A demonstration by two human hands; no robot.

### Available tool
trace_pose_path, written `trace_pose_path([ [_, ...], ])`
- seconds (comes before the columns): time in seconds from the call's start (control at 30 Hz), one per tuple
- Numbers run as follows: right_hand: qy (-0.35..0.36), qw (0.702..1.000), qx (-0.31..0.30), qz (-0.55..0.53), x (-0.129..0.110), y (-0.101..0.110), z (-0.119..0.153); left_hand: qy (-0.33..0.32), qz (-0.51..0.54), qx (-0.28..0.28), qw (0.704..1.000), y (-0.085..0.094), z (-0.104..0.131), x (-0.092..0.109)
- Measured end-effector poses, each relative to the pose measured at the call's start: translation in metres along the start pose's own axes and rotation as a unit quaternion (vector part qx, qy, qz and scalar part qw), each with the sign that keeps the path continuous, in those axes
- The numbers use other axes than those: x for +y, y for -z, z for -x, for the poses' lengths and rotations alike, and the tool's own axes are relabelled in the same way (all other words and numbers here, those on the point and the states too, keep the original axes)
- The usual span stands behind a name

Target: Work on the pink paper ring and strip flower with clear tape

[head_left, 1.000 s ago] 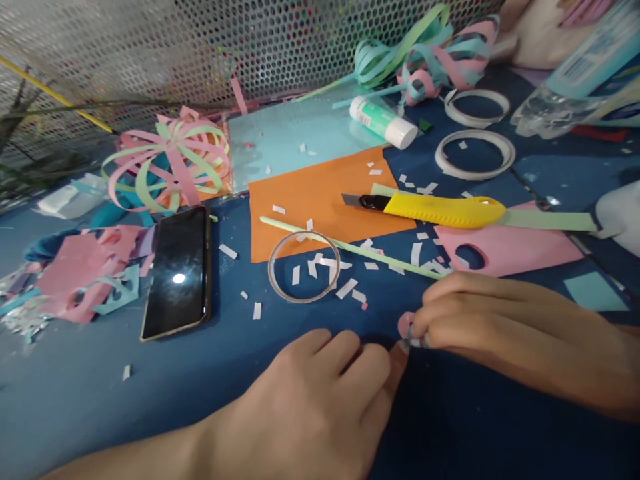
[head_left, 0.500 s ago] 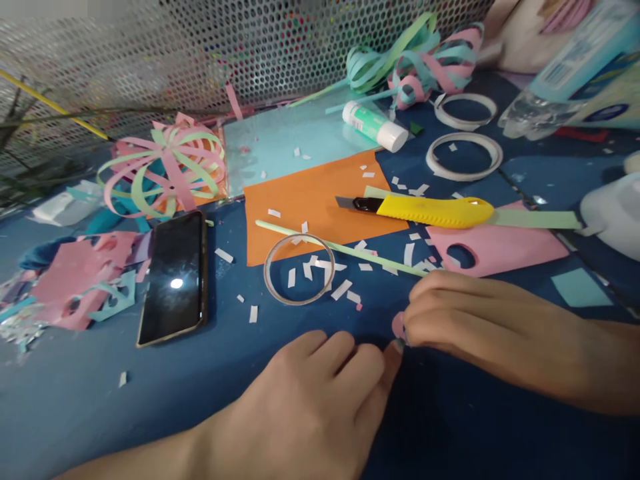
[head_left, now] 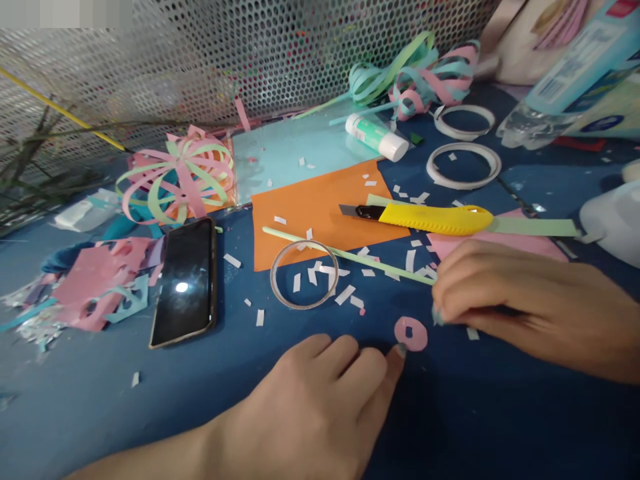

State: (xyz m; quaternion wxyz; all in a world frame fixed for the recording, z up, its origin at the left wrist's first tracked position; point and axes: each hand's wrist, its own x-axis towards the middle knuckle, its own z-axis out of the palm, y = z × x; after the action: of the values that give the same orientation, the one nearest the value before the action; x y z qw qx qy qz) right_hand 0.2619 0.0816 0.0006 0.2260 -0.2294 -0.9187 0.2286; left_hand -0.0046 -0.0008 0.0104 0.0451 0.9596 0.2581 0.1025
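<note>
A small pink paper disc (head_left: pixel 419 337) with a square hole in its middle lies flat on the dark blue table. My left hand (head_left: pixel 320 393) is curled, and one fingertip presses on the disc's lower left edge. To the right, my right hand (head_left: pixel 495 303) has its fingers pinched together just off the table, apart from the disc; what they hold, if anything, is hidden. A thin light green paper strip (head_left: pixel 370 261) ends at the right fingers. Beyond that hand lies a yellow box cutter (head_left: pixel 435 219), blade out, over orange paper (head_left: pixel 320 200) and pink paper (head_left: pixel 525 245).
A tape ring (head_left: pixel 275 283) stands amid scattered white paper bits. The phone (head_left: pixel 184 283) and pink scraps (head_left: pixel 90 277) lie left. Farther back are a glue stick (head_left: pixel 376 137), two white rolls (head_left: pixel 465 185), a paper-strip ball (head_left: pixel 183 173) and a plastic bottle (head_left: pixel 565 80).
My right hand has moved away to the right and slightly up from the pink disc, uncovering it. My left hand stays at the disc's edge. The view has shifted slightly.
</note>
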Motion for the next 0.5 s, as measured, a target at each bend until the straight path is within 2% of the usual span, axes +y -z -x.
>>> trace_pose_path([
  [0.1,-0.027,0.998,0.038,0.05,0.008,0.006,-0.004,0.004,0.009,0.008,1.0,-0.002,0.001,-0.001],
  [0.23,-0.062,0.994,0.072,0.05,0.013,0.005,-0.004,0.004,0.014,0.013,1.0,-0.004,0.002,-0.003],
  [0.5,-0.032,0.993,0.101,0.044,0.012,0.002,-0.002,0.003,-0.005,0.012,1.0,-0.006,0.004,-0.005],
])
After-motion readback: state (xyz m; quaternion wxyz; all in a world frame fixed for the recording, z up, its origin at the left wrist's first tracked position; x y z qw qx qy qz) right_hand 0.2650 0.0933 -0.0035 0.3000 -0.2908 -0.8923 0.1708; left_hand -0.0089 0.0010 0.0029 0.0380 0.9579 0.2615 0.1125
